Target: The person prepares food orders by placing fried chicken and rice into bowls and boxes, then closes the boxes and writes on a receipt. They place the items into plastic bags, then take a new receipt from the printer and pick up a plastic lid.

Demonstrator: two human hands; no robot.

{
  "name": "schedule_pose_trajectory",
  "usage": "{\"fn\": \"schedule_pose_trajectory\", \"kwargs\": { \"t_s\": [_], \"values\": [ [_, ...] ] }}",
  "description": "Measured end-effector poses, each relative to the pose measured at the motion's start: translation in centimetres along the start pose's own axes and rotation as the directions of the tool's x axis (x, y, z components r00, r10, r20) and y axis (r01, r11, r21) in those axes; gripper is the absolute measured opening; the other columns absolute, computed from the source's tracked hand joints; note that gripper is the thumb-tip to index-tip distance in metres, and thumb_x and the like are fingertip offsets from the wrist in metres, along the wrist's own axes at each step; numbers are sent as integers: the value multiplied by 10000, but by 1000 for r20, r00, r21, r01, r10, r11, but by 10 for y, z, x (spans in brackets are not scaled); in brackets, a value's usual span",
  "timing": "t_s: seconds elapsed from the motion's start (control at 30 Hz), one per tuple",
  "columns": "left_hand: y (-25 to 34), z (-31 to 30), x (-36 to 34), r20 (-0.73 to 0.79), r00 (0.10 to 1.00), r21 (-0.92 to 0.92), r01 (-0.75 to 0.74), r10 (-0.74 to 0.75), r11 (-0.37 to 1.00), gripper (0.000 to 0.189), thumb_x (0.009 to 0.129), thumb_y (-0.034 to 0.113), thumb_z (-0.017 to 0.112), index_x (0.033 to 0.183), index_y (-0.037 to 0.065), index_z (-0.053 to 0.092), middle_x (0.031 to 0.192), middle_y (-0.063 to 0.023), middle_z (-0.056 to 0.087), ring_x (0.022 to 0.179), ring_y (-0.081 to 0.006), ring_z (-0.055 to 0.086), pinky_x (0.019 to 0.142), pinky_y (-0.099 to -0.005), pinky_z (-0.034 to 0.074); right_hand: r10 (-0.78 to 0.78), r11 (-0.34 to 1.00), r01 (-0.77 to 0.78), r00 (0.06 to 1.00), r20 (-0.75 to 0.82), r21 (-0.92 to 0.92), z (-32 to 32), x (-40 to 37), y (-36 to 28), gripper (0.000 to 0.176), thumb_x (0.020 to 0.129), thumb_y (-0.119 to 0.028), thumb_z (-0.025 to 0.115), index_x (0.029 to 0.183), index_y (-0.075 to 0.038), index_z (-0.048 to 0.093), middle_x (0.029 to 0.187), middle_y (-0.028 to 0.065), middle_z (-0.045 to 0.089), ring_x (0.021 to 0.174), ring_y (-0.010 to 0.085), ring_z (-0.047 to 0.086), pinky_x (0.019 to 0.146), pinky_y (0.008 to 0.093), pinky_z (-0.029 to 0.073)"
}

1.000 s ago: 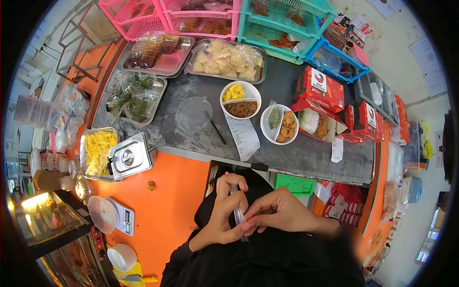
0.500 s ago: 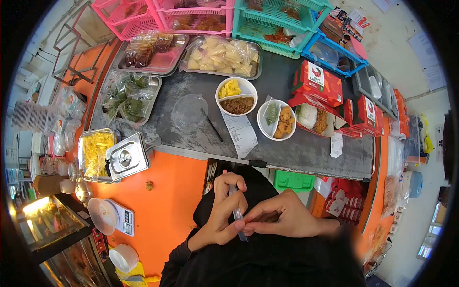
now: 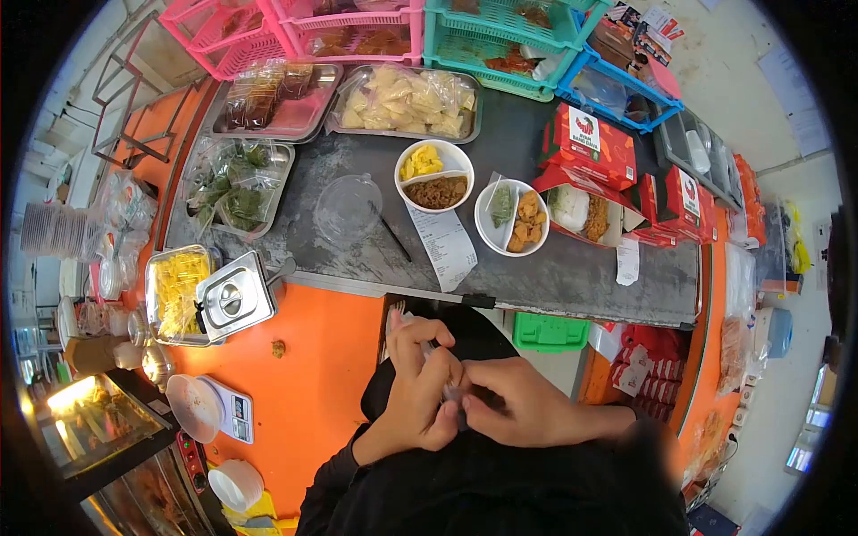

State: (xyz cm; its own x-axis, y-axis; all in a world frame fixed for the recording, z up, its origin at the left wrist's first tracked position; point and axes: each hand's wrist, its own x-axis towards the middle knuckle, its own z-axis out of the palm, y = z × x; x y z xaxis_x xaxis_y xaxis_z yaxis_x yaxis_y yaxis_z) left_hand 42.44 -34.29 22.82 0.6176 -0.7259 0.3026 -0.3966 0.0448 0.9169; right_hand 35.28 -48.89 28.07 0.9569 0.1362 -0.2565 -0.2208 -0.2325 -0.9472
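Close in front of my dark clothing, both my hands meet over a narrow piece of clear plastic [image 3: 453,393]. My left hand [image 3: 416,384] has its fingers curled around it. From the other side, my right hand [image 3: 518,402] pinches it with thumb and index finger. Most of the piece is hidden by the fingers, so its exact kind does not show. Beyond the hands on the dark counter [image 3: 357,268] stand a divided white bowl [image 3: 435,176] of yellow food and brown minced food, and a second divided bowl [image 3: 513,217] with fried pieces and a green packet.
A clear round lid [image 3: 349,210], a black pen-like stick [image 3: 391,234] and a receipt [image 3: 444,248] lie on the counter. Farther back are trays of bagged food [image 3: 407,100] and red boxes [image 3: 590,143]. Left stand a lidded steel pan [image 3: 237,295] and a scale [image 3: 234,406].
Both hands have turned slightly, and the fingers now cover more of the clear plastic piece. My head view has shifted a little. The counter items stay where they were.
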Motion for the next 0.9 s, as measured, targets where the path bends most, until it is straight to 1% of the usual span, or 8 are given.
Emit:
{"fn": "schedule_pose_trajectory", "kwargs": {
  "t_s": [0.13,0.17,0.2,0.27,0.3,0.4,0.67,0.9],
  "values": [
    [-6,11,-3,-171,985,467,79,2,881,348,748,338,488,899,24,499,1064,-224,370,1050,-374,311,980,-548,98,97,995,-97,995,13,37,8,11,29,181,789,-154,521,702,1,482,599,144,483,500,225,502,481,321,375],
    [-5,14,-11,-227,970,494,192,-88,848,328,781,243,540,1016,17,503,1068,-210,406,1041,-346,400,950,-486,283,136,988,-133,990,-33,74,11,13,38,194,784,-162,526,679,-7,477,593,144,477,539,267,515,500,338,379],
    [-2,12,-10,-227,970,492,189,-85,850,328,781,243,540,1016,17,503,1068,-210,406,1041,-346,400,950,-486,283,135,989,-133,990,-36,70,13,14,43,194,784,-162,526,679,-7,477,593,144,477,539,267,515,500,338,379],
    [7,5,-9,-69,817,-199,550,-572,811,327,783,146,607,1054,-3,501,1029,-162,488,963,-250,521,789,-351,464,-48,993,26,980,-191,-115,23,17,50,199,770,-168,550,691,-5,469,615,145,493,562,298,518,511,359,384],
    [-1,-5,-12,79,793,-211,605,-604,767,332,790,72,619,1086,-40,518,962,-115,587,854,-147,593,680,-244,502,-113,977,71,973,-202,-203,28,17,53,196,738,-160,581,685,-13,462,624,133,501,585,302,523,522,374,394],
    [-11,-12,-26,125,772,-336,624,-624,705,327,790,72,623,1086,-47,549,919,-122,633,871,-143,600,727,-257,497,-226,938,149,947,-227,-311,43,20,63,188,710,-145,603,679,-25,462,634,119,508,606,298,532,536,381,405],
    [-7,-21,-32,209,685,-277,726,-697,630,300,800,-13,523,1095,-63,546,1024,-129,604,922,-149,576,812,-269,461,-171,962,113,959,-226,-249,62,18,69,192,684,-130,616,661,-25,457,621,119,503,601,299,528,534,383,402],
    [-25,-21,-36,151,813,-165,581,-562,797,227,726,-10,568,947,-43,608,824,-50,562,796,-103,578,683,-234,495,-57,993,37,981,-186,-112,63,14,77,178,688,-101,588,644,-2,447,579,133,488,554,283,513,510,359,386]
  ]
}}
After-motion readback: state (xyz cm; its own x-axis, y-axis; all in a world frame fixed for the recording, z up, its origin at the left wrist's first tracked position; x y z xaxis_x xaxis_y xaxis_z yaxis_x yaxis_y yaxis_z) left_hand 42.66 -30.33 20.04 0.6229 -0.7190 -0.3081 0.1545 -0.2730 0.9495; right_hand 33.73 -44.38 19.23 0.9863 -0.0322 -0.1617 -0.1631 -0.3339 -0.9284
